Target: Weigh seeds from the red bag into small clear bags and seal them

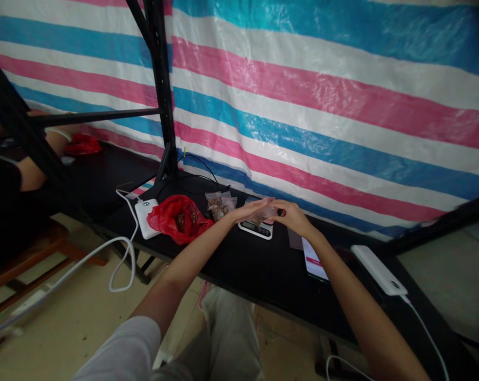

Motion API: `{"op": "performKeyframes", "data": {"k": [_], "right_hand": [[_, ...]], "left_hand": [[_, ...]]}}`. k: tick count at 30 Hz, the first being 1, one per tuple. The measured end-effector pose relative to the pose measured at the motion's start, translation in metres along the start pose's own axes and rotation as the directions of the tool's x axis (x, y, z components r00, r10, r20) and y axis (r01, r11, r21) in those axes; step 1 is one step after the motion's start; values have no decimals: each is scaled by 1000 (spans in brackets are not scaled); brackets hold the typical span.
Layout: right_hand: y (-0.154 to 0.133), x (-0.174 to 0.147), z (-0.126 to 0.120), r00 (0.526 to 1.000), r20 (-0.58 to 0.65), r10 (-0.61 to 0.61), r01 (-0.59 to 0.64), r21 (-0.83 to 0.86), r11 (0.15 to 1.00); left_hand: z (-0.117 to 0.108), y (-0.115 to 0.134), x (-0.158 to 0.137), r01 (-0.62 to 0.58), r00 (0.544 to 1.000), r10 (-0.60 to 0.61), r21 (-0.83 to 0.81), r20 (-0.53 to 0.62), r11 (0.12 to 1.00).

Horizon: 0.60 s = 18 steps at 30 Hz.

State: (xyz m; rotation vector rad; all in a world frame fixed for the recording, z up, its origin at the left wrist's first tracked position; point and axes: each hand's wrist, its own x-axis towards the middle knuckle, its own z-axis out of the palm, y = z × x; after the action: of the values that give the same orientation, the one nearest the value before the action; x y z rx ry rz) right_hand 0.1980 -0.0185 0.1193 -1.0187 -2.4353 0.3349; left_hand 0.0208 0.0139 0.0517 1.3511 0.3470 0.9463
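Clear packet over the scale

A red bag and other packets lay left. The left hand stretched straight-fingered above the clear packet; whether it gripped, I couldn't tell. The right hand seemed to pinch its right side. Handling seemed the step; the next move needed a steady hold.

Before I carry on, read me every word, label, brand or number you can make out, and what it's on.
No text can be read for certain.
Phone: lit screen with a pink bar; text too small and blurred.
Scale: marks on its dark front panel; too small to read.
White device at left: round dark mark; no legible lettering.
White device at right: dark mark near the cable end; illegible.
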Motion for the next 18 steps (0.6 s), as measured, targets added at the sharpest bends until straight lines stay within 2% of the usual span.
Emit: {"op": "performKeyframes", "data": {"k": [4, 7, 11, 14, 18], "right_hand": [[2, -2, -6, 997, 56, 53, -56, 54, 997], [7, -2, -12, 990, 114, 83, -86, 19, 996], [10, -1, -17, 976, 185, 117, -99, -107, 989], [11, -2, -15, 978, 180, 104, -53, -269, 962], [21, -10, -6, 981, 174, 84, -13, -375, 927]], "left_hand": [[-9, 6, 1, 57, 993, -66, 92, 97, 994], [-21, 15, 9, 47, 993, -68, 209, 98, 977], [-31, 23, 21, 70, 985, -122, 372, 119, 926], [-31, 21, 27, 76, 975, -166, 477, 149, 876], [-33, 4, 37, 32, 986, -112, 507, 127, 861]]}}
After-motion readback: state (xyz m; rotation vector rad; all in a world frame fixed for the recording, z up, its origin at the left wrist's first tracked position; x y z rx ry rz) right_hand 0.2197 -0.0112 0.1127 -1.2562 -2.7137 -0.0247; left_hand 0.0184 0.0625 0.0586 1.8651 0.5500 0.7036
